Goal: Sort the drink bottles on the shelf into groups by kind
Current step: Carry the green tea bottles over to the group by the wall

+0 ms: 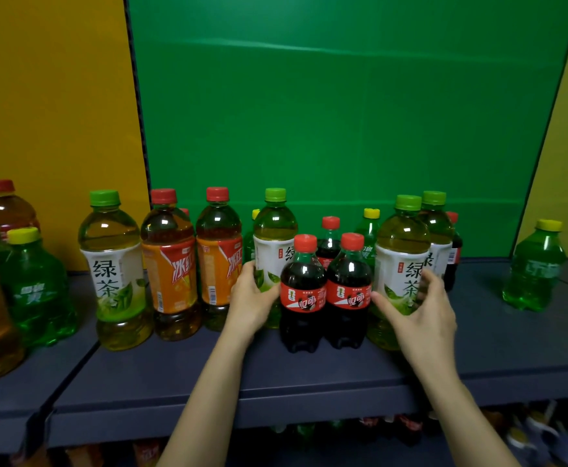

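Both arms reach in over the dark shelf (208, 365) edge from below. Left grip (254, 298): fingers curled round the left flank of the centre green tea bottle (274, 244), thumb laid across the lower label, holding it upright on the shelf. Right grip (417, 311): thumb on the left side and fingers on the right side of the right green tea bottle (400, 251), wrapped about its lower label; this bottle also stands upright. Between the two grips, in the front row, stand the left cola bottle (302, 291) and the right cola bottle (348, 288), touching each other; each thumb lies just beside its nearest cola label. A rear cola bottle (329, 237) shows behind that pair. Left of the left grip: two iced tea bottles (171, 264), side by side, then a further green tea bottle (114, 264). A green soda bottle (533, 267) stands alone, well apart on the far right; another green soda (36, 288) at far left
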Demonstrator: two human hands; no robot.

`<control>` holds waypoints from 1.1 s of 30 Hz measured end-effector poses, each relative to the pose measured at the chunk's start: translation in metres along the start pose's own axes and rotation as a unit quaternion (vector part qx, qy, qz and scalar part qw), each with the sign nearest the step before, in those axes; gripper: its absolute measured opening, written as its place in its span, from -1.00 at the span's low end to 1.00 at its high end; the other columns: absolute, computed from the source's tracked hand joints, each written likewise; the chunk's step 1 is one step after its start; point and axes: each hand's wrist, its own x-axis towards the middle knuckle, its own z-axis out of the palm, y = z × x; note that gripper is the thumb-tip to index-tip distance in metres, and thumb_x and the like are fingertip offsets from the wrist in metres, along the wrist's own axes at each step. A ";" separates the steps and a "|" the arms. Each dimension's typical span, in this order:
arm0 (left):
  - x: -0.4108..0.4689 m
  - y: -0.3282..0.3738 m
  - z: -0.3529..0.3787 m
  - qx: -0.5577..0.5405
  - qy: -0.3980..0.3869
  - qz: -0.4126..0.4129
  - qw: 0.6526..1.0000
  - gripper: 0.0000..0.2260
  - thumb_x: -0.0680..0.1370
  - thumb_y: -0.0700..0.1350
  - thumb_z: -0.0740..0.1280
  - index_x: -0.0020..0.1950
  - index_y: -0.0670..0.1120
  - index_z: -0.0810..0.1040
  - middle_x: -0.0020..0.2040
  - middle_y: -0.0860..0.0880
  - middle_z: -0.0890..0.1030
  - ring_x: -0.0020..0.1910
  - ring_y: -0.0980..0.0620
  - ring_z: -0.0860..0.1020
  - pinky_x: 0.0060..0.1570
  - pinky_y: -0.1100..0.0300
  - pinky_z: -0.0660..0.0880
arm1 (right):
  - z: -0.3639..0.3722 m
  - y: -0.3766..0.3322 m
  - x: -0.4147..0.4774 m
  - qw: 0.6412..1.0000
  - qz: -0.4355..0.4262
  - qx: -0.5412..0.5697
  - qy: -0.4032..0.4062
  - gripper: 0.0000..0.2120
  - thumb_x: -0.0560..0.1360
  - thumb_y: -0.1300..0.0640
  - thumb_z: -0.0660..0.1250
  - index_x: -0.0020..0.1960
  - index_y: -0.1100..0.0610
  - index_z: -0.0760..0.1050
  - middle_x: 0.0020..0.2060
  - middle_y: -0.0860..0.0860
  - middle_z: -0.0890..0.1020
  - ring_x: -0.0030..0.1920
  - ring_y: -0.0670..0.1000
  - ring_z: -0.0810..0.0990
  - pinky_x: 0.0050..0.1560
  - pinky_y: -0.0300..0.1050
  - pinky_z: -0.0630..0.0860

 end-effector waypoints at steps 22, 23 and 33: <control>-0.009 0.026 -0.012 0.075 0.185 0.121 0.972 -0.45 0.25 0.03 0.56 0.18 -0.11 0.57 -0.01 0.04 0.62 -0.06 0.17 0.53 -0.13 0.48 0.35 | -0.018 -0.010 0.004 0.999 -0.008 0.048 0.010 -0.25 0.28 0.03 0.53 0.36 0.13 0.28 0.09 -0.03 0.44 0.05 -0.06 0.40 0.08 -0.16 0.36; -0.009 0.030 -0.013 0.084 0.188 0.132 0.970 -0.45 0.25 0.03 0.56 0.19 -0.10 0.57 -0.02 0.07 0.60 -0.06 0.18 0.52 -0.14 0.49 0.35 | -0.020 -0.012 0.006 0.999 -0.014 0.051 0.011 -0.25 0.28 0.03 0.53 0.36 0.12 0.28 0.08 -0.05 0.43 0.05 -0.07 0.40 0.08 -0.16 0.36; -0.017 0.074 -0.040 0.118 0.214 0.180 0.953 -0.50 0.22 0.05 0.58 0.10 -0.06 0.61 -0.11 0.09 0.61 -0.10 0.15 0.58 -0.01 0.26 0.52 | -0.038 -0.033 0.017 0.994 -0.054 0.090 -0.005 -0.24 0.26 -0.02 0.52 0.37 0.08 0.29 0.18 0.00 0.48 0.09 -0.02 0.46 0.13 -0.07 0.44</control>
